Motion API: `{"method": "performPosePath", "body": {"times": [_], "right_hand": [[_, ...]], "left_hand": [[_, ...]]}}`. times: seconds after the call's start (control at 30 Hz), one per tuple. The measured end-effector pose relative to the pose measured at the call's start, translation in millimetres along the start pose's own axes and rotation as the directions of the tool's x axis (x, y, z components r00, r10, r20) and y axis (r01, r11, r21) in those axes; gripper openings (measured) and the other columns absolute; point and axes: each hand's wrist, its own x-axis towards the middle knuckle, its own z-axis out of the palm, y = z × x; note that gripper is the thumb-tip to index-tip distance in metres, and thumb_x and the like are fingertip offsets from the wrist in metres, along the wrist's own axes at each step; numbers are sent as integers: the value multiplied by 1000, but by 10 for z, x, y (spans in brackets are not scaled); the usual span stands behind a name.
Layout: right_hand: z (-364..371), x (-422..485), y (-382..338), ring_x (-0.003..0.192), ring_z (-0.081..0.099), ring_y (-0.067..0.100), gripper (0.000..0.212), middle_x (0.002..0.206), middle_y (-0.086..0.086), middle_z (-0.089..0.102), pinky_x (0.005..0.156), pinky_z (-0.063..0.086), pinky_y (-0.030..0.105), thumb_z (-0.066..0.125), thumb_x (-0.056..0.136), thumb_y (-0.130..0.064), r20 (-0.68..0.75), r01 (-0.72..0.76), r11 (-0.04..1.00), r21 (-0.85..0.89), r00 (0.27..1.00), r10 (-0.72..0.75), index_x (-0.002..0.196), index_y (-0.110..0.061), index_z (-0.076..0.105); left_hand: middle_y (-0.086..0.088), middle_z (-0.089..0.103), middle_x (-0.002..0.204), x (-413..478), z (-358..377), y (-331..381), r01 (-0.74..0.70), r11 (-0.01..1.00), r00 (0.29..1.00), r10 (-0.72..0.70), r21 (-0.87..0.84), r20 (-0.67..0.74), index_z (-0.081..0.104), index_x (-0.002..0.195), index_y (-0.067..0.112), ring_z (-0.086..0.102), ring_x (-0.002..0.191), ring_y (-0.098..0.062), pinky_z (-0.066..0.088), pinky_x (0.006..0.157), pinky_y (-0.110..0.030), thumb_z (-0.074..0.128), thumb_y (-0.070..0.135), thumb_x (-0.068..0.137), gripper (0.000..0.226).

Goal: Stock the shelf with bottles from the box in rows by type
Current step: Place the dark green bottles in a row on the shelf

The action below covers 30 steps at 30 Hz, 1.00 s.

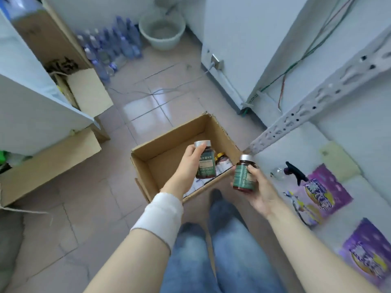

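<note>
Brown cardboard box (169, 157) sits open on the tiled floor (88, 208) at the centre of the frame, a person's two hands raised above it. The left hand (186, 172), a white wrap (157, 216) on its wrist, has its fingers closed around a green-labelled bottle with a silver cap (206, 163), held upright over the box. The right hand (259, 191) has its fingers closed around a second green-labelled bottle (244, 176), held just right of the box's near corner, by the grey metal shelf (317, 106). More bottles (222, 161) lie inside the box. Purple packets (323, 187) and a spray bottle (292, 170) rest on the shelf at right. Clear plastic water bottles (112, 43) crowd the floor at upper left.
</note>
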Motion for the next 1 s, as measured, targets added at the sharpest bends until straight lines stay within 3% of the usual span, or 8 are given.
{"method": "performPosePath", "body": {"times": [0.17, 0.33, 0.47, 0.6, 0.7, 0.8, 0.93, 1.0], "right_hand": [[-255, -870, 123, 82, 66, 20, 40, 96, 8, 69, 68, 57, 36, 58, 79, -26, -35, 161, 978, 131, 987, -158, 117, -16, 51], [-726, -1875, -9, 88, 61, 23, 10, 100, 9, 63, 65, 59, 37, 47, 93, -20, -97, 332, 930, 158, 943, -320, 99, -17, 54], [-1400, -2856, 1, 96, 64, 23, 37, 100, 2, 70, 83, 53, 45, 61, 74, -26, -144, 477, 869, 131, 877, -459, 110, -17, 57], [-2269, -4059, 135, 86, 69, 14, 63, 97, 2, 71, 70, 59, 33, 78, 54, -33, -229, 631, 769, 100, 767, -600, 111, -15, 58], [-2863, -4872, 264, 87, 68, 17, 85, 103, 7, 70, 67, 57, 31, 89, 40, -46, -299, 731, 681, 45, 660, -689, 113, -13, 61], [-3315, -5556, 327, 89, 67, 17, 81, 101, 6, 70, 74, 57, 34, 89, 36, -50, -353, 794, 607, -19, 563, -747, 105, -15, 65], [-3839, -6250, 394, 94, 68, 20, 85, 103, 7, 71, 76, 59, 37, 89, 36, -50, -445, 850, 523, -61, 446, -776, 108, -12, 64], [-4104, -6527, 401, 95, 69, 21, 83, 101, 7, 72, 79, 58, 39, 90, 36, -49, -487, 875, 480, -67, 391, -781, 106, -12, 65]], "left_hand": [[-6, 56, 95, -645, 486, 188, -115, 986, 970, 86, 118, 228, 46, 111, 15, 58, 74, -18, 54, 55, -28, 46, 37, 96, 27], [-6, 62, 93, -1439, 1354, 209, -271, 944, 870, 157, 187, 467, 48, 115, 11, 62, 79, -20, 55, 73, -38, 49, 37, 94, 33], [-12, 64, 105, -2277, 2251, 39, -424, 888, 740, 225, 180, 634, 53, 103, 17, 63, 90, -25, 55, 73, -38, 52, 39, 93, 25], [-5, 68, 89, -3389, 3260, -312, -505, 860, 558, 259, 74, 789, 56, 101, 12, 67, 72, -17, 56, 63, -30, 50, 35, 94, 25], [-2, 68, 87, -4183, 3926, -570, -549, 835, 412, 229, 40, 882, 60, 95, 14, 65, 75, -16, 56, 63, -30, 52, 39, 92, 27], [0, 68, 81, -4839, 4473, -774, -570, 821, 279, 184, 9, 943, 62, 100, 10, 65, 74, -14, 57, 62, -28, 47, 37, 94, 31], [-5, 65, 88, -5511, 5088, -1037, -598, 801, 174, 98, 26, 980, 59, 112, 4, 63, 76, -15, 56, 61, -25, 48, 41, 92, 43], [-4, 65, 85, -5742, 5374, -1173, -614, 789, 118, 62, 24, 991, 62, 104, 8, 64, 73, -14, 55, 59, -25, 49, 39, 93, 35]]}}
